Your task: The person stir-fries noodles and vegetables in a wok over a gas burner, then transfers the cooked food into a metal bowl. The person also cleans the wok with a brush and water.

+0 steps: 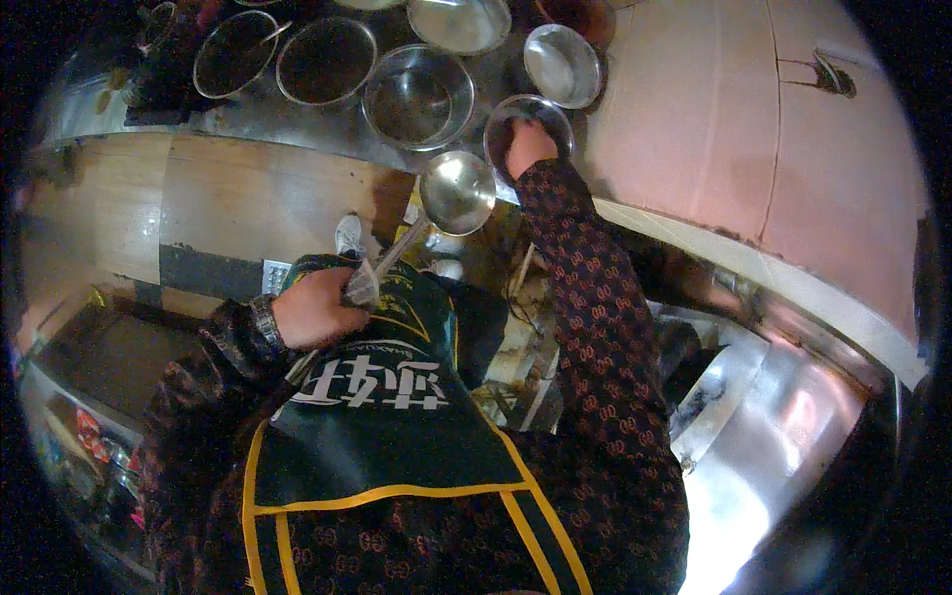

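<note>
My left hand [321, 306], with a watch on its wrist, is closed round the handle of a metal ladle [457, 192]. A crumpled clear plastic piece also shows at these fingers. The ladle's round bowl faces up, just off the counter's edge. Reaching forward, my right hand [531, 146] is inside a round metal bowl [491, 141] on the counter; its fingertips are hard to see, and whether they hold anything cannot be told. Left of that bowl stands a wide pot or basin [419, 141], with a bowl of pale contents [563, 68] behind my right hand.
More round containers [327, 98] stand along the metal counter [253, 141]. A pinkish tiled surface [684, 111] with a raised edge lies to the right. Below right is a shiny metal surface [773, 416]. A dark apron with yellow trim [387, 454] covers my front.
</note>
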Motion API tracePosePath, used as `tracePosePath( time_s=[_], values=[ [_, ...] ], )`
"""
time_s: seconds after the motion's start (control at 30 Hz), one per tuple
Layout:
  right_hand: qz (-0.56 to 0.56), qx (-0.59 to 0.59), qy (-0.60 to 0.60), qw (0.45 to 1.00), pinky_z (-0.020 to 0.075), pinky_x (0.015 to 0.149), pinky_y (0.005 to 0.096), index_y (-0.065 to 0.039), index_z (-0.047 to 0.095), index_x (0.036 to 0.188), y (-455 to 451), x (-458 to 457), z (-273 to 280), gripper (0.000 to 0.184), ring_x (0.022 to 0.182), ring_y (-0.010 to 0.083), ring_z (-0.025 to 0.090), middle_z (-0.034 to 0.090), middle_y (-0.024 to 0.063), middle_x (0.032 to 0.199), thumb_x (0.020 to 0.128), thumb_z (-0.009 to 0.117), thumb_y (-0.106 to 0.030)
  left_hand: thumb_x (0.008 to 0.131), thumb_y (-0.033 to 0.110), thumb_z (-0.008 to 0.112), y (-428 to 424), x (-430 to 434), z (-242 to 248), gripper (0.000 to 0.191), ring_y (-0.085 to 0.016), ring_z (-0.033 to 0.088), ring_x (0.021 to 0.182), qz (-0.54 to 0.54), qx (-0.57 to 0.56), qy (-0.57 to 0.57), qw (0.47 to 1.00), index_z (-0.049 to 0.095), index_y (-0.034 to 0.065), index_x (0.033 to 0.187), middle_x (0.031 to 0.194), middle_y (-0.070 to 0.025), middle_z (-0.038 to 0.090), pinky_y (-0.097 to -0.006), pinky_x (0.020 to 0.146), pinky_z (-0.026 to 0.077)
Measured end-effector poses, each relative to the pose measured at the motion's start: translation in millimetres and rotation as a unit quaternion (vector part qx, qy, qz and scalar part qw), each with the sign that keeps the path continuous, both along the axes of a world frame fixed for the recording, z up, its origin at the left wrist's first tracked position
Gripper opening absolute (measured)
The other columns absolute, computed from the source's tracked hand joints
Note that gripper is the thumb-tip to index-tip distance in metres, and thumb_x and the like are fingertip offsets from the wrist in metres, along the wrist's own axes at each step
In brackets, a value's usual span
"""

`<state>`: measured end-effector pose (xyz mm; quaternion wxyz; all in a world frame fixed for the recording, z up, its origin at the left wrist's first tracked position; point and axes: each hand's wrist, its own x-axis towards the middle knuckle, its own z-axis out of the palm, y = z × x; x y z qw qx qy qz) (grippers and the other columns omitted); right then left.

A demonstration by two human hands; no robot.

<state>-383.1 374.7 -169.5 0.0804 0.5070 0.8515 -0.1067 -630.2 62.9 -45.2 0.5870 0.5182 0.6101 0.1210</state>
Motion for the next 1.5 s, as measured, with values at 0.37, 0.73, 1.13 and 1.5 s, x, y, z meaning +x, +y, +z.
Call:
tracePosePath(
  time_s=[0.37, 0.73, 1.13, 1.5],
  values=[
    [-0.118, -0.028, 0.062, 0.991, 0.0505, 0.091, 0.0457, -0.006, 0.068, 0.110, 21.2, -2.4, -45.2, 0.030, 0.099, 0.0390, 0.064, 0.067, 0.0221, 0.106, 0.082, 0.060, -0.014, 0.078, 0.027, 0.070, 10.5, 0.8, -13.0, 0.049, -0.037, 0.065, 0.099, -0.017, -0.019, 0.033, 0.999, 0.060, 0.0001, 0.117, 0.111, -0.0236, 0.065, -0.0423, 0.088, 0.051],
    [-0.110, -0.203, 0.375, 0.898, 0.0556, 0.069, 0.0323, -0.003, 0.070, 0.101, -68.8, 17.5, 65.1, 0.020, 0.073, 0.0191, 0.070, 0.073, 0.0113, 0.087, 0.083, 0.068, -0.011, 0.082, 0.025, 0.071, 21.5, -9.2, -19.6, 0.045, -0.028, 0.066, 0.089, -0.028, -0.031, 0.009, 0.999, 0.060, -0.0017, 0.117, 0.096, -0.0181, 0.069, -0.0400, 0.081, 0.052],
    [-0.028, -0.103, 0.333, 0.937, 0.0557, 0.073, 0.0375, -0.003, 0.066, 0.111, -136.4, 1.7, 147.0, 0.028, 0.083, 0.0292, 0.070, 0.069, 0.0189, 0.100, 0.083, 0.069, -0.008, 0.081, 0.026, 0.069, 23.9, -20.0, -28.4, 0.043, -0.033, 0.066, 0.094, -0.081, 0.006, 0.011, 0.997, 0.061, 0.0005, 0.114, 0.102, -0.0211, 0.068, -0.0414, 0.085, 0.050],
    [-0.140, -0.284, 0.454, 0.833, 0.0533, 0.069, 0.0250, -0.002, 0.066, 0.107, -108.3, 11.2, 145.7, 0.019, 0.075, 0.0116, 0.065, 0.068, 0.0058, 0.084, 0.090, 0.067, -0.010, 0.081, 0.028, 0.067, 10.9, -24.9, -3.2, 0.037, -0.038, 0.065, 0.087, -0.026, 0.031, -0.004, 0.999, 0.062, -0.0023, 0.102, 0.089, -0.0245, 0.067, -0.0434, 0.078, 0.051]
  ],
)
